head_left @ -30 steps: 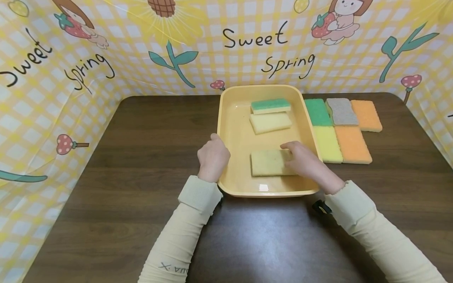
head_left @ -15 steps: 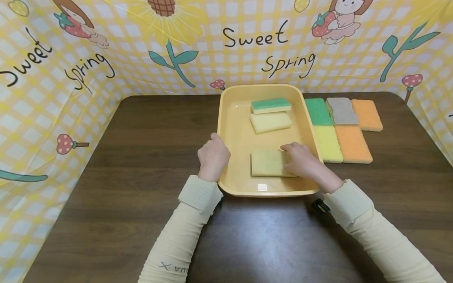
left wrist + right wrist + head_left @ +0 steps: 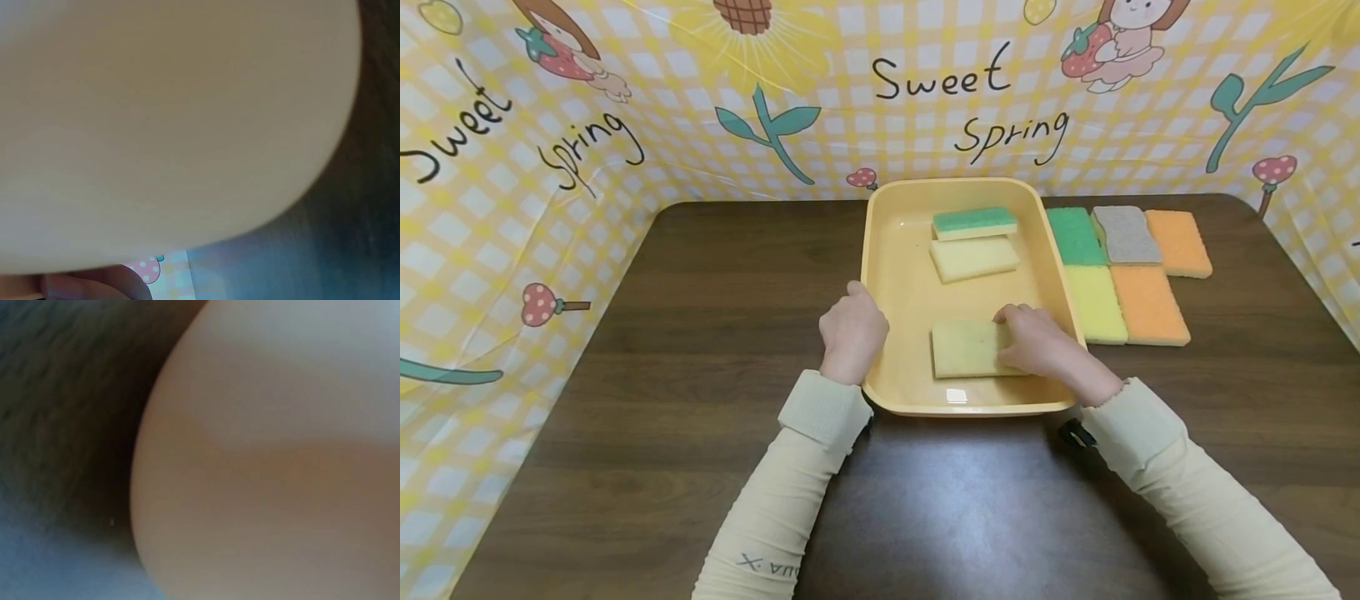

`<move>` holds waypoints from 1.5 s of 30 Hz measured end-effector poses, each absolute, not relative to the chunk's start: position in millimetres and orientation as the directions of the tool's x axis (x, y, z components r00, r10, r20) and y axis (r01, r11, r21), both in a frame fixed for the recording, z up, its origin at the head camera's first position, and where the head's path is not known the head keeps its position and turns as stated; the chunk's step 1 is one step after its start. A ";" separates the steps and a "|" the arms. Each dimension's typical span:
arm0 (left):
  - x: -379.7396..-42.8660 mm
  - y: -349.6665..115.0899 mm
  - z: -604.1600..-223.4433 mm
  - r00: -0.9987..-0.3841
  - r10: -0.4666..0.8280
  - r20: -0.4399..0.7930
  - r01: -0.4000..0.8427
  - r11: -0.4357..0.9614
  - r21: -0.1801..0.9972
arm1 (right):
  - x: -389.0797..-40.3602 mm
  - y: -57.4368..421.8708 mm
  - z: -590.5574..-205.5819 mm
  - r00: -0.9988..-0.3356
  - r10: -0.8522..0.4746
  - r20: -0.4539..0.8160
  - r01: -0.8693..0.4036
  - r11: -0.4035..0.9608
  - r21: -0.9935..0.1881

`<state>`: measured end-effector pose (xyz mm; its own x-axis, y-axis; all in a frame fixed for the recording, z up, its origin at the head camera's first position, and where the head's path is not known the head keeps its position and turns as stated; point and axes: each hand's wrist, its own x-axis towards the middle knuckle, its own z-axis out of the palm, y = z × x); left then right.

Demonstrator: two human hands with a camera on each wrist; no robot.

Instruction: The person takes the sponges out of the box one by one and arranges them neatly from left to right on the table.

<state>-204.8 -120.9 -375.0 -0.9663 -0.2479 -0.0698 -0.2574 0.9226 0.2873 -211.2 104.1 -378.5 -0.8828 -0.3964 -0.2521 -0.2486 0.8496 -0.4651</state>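
Observation:
In the head view a yellow tray [image 3: 891, 392] stands on the table. My left hand [image 3: 853, 335] grips its left rim with curled fingers; the left wrist view shows some of those fingers [image 3: 94, 284] below the blurred tray wall [image 3: 175, 125]. Inside the tray, near its front, a pale yellow sponge [image 3: 967, 350] lies crosswise. My right hand [image 3: 1037, 343] holds the right end of that sponge, thumb at the near edge and fingers at the far edge. Farther back in the tray are a cream sponge [image 3: 973, 259] and a green-topped sponge [image 3: 973, 223].
Against the tray's right side lie a green sponge [image 3: 1077, 237], a grey sponge [image 3: 1126, 235], a yellow sponge [image 3: 1096, 304] and two orange sponges, one behind [image 3: 1178, 243] and one in front [image 3: 1148, 304]. A patterned cloth [image 3: 820, 100] walls off the dark wooden table [image 3: 722, 292].
My right fingers have drawn in around the end of the pale yellow sponge, and its near edge has shifted slightly toward me. My left hand has stayed on the tray rim.

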 end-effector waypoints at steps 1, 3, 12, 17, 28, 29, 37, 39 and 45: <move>-204.8 -120.8 -374.8 -0.966 -0.248 -0.072 -0.258 0.923 0.286 | -211.7 104.2 -378.6 -0.882 -0.397 -0.256 -0.246 0.849 -0.468; -204.8 -120.7 -374.2 -0.965 -0.249 -0.076 -0.260 0.922 0.287 | -212.5 104.1 -378.6 -0.880 -0.391 -0.269 -0.232 0.849 -0.476; -204.6 -120.5 -372.8 -0.963 -0.254 -0.094 -0.270 0.920 0.283 | -212.8 105.4 -377.4 -0.876 -0.377 -0.301 -0.217 0.866 -0.451; -205.0 -120.4 -373.0 -0.963 -0.252 -0.097 -0.270 0.918 0.291 | -210.9 106.0 -377.1 -0.872 -0.394 -0.291 -0.260 0.875 -0.408; -204.1 -120.3 -373.7 -0.966 -0.249 -0.075 -0.260 0.922 0.287 | -207.8 109.5 -365.5 -0.864 -0.414 -0.288 -0.276 0.866 -0.418; -204.0 -120.4 -373.8 -0.966 -0.249 -0.073 -0.259 0.922 0.286 | -207.7 110.0 -364.8 -0.863 -0.417 -0.285 -0.280 0.865 -0.417; -205.4 -120.9 -375.9 -0.965 -0.249 -0.081 -0.262 0.924 0.278 | -207.1 115.6 -358.9 -0.846 -0.470 -0.251 -0.333 0.835 -0.438; -205.5 -120.9 -376.1 -0.965 -0.250 -0.084 -0.264 0.924 0.278 | -207.6 117.2 -357.9 -0.846 -0.474 -0.244 -0.333 0.828 -0.451; -205.1 -121.0 -376.0 -0.964 -0.251 -0.089 -0.266 0.922 0.280 | -206.4 121.8 -353.7 -0.844 -0.481 -0.238 -0.333 0.817 -0.472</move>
<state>-205.1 -121.0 -376.0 -0.9638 -0.2514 -0.0888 -0.2664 0.9223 0.2799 -206.4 121.8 -353.7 -0.8438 -0.4811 -0.2379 -0.3326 0.8166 -0.4718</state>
